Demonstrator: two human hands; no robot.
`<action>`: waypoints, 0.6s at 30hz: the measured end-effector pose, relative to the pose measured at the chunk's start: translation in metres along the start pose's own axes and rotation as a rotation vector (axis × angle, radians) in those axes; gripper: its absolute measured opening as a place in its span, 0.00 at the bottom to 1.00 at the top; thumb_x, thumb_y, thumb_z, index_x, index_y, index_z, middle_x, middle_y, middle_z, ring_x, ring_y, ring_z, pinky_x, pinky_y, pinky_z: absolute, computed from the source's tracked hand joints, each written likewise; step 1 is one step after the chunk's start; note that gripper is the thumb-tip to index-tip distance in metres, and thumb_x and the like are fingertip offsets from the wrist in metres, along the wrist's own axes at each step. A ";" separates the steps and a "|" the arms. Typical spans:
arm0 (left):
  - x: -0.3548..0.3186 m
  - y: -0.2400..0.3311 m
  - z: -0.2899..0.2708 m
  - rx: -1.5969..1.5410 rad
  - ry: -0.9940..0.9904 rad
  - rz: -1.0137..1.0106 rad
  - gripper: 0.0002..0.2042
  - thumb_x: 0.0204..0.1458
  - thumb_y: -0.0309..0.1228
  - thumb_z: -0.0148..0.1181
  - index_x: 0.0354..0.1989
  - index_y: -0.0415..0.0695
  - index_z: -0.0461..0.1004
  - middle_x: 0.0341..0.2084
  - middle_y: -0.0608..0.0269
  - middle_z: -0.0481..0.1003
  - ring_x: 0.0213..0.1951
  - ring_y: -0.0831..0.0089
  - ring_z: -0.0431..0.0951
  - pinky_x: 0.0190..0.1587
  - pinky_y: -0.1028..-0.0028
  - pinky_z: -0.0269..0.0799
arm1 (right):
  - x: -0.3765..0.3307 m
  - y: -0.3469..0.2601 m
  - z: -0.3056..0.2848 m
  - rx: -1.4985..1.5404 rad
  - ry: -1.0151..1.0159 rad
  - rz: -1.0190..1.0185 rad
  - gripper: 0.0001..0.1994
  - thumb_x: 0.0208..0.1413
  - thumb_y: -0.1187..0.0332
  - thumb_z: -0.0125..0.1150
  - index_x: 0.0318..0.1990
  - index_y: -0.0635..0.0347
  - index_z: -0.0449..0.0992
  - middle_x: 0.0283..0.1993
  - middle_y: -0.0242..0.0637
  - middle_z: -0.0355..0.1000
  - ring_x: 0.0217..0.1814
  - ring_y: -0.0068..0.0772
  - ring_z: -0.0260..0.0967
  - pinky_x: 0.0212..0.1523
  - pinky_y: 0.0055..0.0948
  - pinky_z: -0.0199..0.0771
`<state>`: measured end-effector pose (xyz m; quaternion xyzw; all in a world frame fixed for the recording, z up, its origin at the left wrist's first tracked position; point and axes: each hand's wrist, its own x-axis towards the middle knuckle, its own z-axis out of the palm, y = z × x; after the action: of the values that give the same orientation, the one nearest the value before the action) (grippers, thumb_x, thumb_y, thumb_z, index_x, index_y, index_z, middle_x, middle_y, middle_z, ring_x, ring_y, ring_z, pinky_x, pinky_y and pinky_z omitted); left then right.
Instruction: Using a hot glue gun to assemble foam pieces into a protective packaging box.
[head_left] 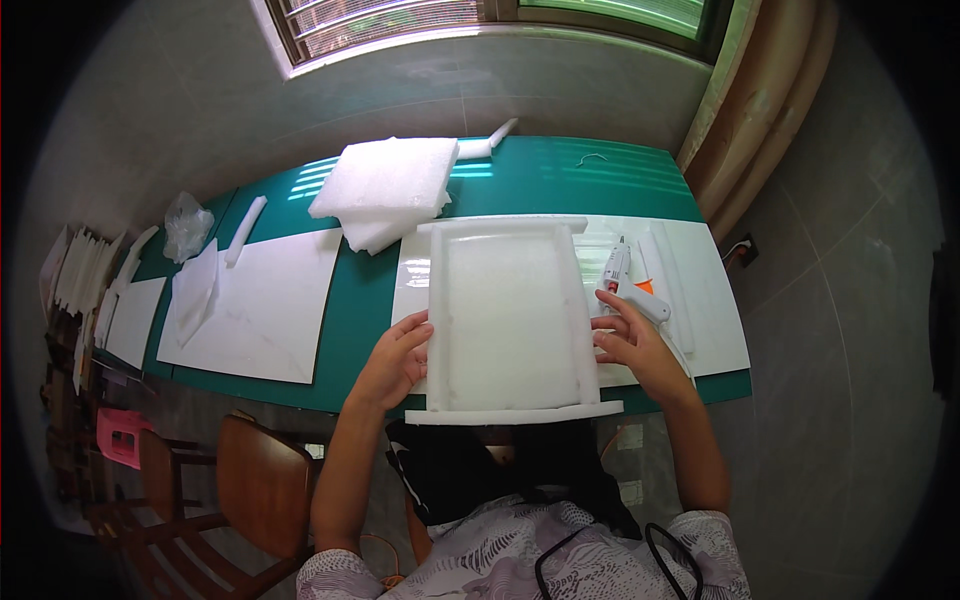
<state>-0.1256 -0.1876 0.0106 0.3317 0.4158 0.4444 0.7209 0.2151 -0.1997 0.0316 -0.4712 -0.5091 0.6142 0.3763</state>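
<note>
A shallow white foam tray (505, 320), a flat sheet edged with foam strips, lies in front of me on a white marble-look board (715, 345). Its near strip overhangs the table edge, and the strip ends stick out past the corners. At its left side, my left hand (398, 358) has curled fingers against the edge, some of them hidden. My right hand (640, 352) holds the opposite side with its fingertips, the fingers somewhat spread. Just beyond that hand, a white glue gun (617, 262) with an orange part rests on the board beside loose foam strips (668, 275).
Thick white foam sheets (385, 185) are stacked at the back of the green table (570, 180). Another white board (265, 310) lies left, with a foam strip (246, 230) and a clear plastic bag (187, 228) nearby. Wooden chairs (262, 480) stand at the lower left.
</note>
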 end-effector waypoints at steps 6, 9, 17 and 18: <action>0.003 0.001 0.004 -0.054 -0.041 0.054 0.25 0.57 0.34 0.54 0.60 0.32 0.59 0.50 0.52 0.72 0.47 0.68 0.77 0.49 0.71 0.76 | -0.013 -0.006 -0.001 0.005 -0.001 -0.084 0.32 0.59 0.63 0.58 0.68 0.60 0.54 0.57 0.46 0.66 0.54 0.30 0.67 0.53 0.29 0.72; 0.012 0.000 0.005 -0.094 -0.043 0.062 0.25 0.56 0.35 0.54 0.59 0.32 0.62 0.49 0.52 0.73 0.47 0.69 0.77 0.50 0.72 0.75 | -0.020 -0.011 -0.005 0.047 0.012 -0.099 0.32 0.58 0.62 0.58 0.68 0.59 0.55 0.58 0.46 0.66 0.56 0.31 0.66 0.55 0.31 0.69; 0.032 0.007 0.008 -0.035 -0.013 0.043 0.24 0.56 0.38 0.53 0.58 0.35 0.64 0.46 0.53 0.75 0.45 0.71 0.78 0.47 0.73 0.76 | -0.030 0.000 -0.021 0.124 0.069 -0.108 0.33 0.56 0.62 0.59 0.67 0.59 0.55 0.58 0.45 0.68 0.58 0.35 0.66 0.55 0.33 0.70; 0.033 0.007 0.007 -0.029 -0.013 0.056 0.24 0.56 0.38 0.53 0.57 0.35 0.65 0.45 0.54 0.75 0.44 0.71 0.78 0.47 0.73 0.76 | -0.032 0.000 -0.022 0.126 0.069 -0.108 0.33 0.56 0.62 0.59 0.67 0.59 0.55 0.58 0.45 0.68 0.58 0.35 0.66 0.55 0.33 0.70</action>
<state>-0.1130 -0.1553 0.0098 0.3355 0.3955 0.4681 0.7155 0.2453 -0.2239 0.0366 -0.4393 -0.4808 0.6074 0.4548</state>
